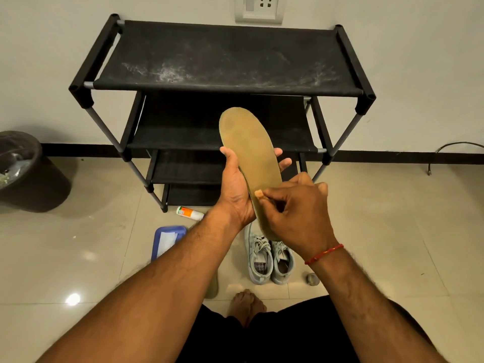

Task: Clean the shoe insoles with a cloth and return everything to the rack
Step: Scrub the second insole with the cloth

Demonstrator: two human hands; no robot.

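Forearms (183,271) at 6 o'clock: left grip (235,184) clasps the tan insole (251,153) under its middle, right grip (296,213) pinches its heel edge, aloft before the rack (225,61) at 12 o'clock; likely light, thin, floppy, so support mid-length.

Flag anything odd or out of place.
On the rack, the top shelf is streaked with whitish dust; a small tube lies on its side on the floor by its foot.
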